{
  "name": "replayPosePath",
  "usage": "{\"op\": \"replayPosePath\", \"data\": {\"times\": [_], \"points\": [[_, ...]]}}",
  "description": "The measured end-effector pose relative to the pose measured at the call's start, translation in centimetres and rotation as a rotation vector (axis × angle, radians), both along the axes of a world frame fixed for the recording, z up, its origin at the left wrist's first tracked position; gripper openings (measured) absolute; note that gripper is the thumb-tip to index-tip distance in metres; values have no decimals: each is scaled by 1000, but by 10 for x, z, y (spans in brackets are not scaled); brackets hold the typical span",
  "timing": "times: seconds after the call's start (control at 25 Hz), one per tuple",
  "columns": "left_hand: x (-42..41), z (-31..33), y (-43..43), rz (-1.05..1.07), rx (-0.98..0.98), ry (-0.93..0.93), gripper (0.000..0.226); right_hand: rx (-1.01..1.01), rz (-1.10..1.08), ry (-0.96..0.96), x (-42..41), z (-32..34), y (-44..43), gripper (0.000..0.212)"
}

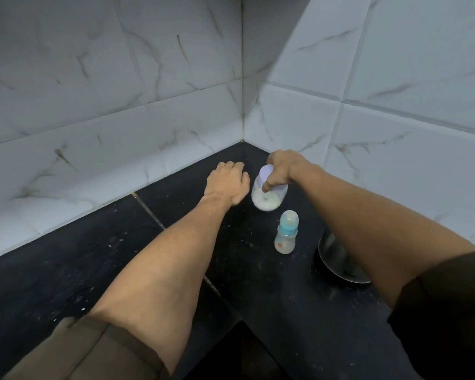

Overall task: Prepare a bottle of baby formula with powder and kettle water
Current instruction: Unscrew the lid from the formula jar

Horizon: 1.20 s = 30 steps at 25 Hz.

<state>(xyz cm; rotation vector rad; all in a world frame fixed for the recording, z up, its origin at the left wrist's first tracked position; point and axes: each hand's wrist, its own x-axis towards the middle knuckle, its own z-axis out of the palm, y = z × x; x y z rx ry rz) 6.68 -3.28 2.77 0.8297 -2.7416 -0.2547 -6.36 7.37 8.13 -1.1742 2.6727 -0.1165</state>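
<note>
Clear plastic fills the right hand (284, 167): it grips a powder jar (269, 197) from above, fingers curled round the neck by the white lid (266, 172) and the thumb pressed down the wall. The jar leans, its base swung toward the person, with white powder lying in the bottom. Just to the left of it is the left hand (226, 183), back up, fingers bent under out of sight, so I cannot tell whether they hold anything. Nearer the person than the jar stands the baby bottle (286, 233), upright, with a blue collar and clear cap, something pale at its foot. A steel vessel (337, 259) sits half hidden beneath the right forearm, on the black counter (66, 270). The step looks like opening the jar: best to set its base flat, let the left hand clasp the body while the right turns the lid, and keep the elbow off the bottle
</note>
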Motion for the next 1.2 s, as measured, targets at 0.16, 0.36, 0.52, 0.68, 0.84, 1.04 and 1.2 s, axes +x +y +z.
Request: {"op": "replayPosePath", "data": {"times": [0.16, 0.36, 0.52, 0.68, 0.84, 1.04, 1.2], "points": [[43, -5, -7, 36, 31, -68, 49, 47, 98, -15, 40, 0, -4, 72], [89, -29, 0, 54, 108, -165, 58, 106, 161, -44, 82, -17, 1, 70], [114, -53, 12, 48, 184, -204, 64, 148, 194, -76, 108, -36, 8, 76], [134, -77, 18, 57, 260, -215, 71, 157, 202, -86, 123, -54, 14, 77], [147, -96, 21, 38, 354, -249, 90, 178, 209, -97, 133, -72, 21, 77], [151, -111, 31, -7, 442, -256, 109, 153, 246, -114, 144, -90, 26, 84], [152, -113, 39, -18, 506, -184, 112, 155, 264, -129, 145, -90, 30, 94]]}}
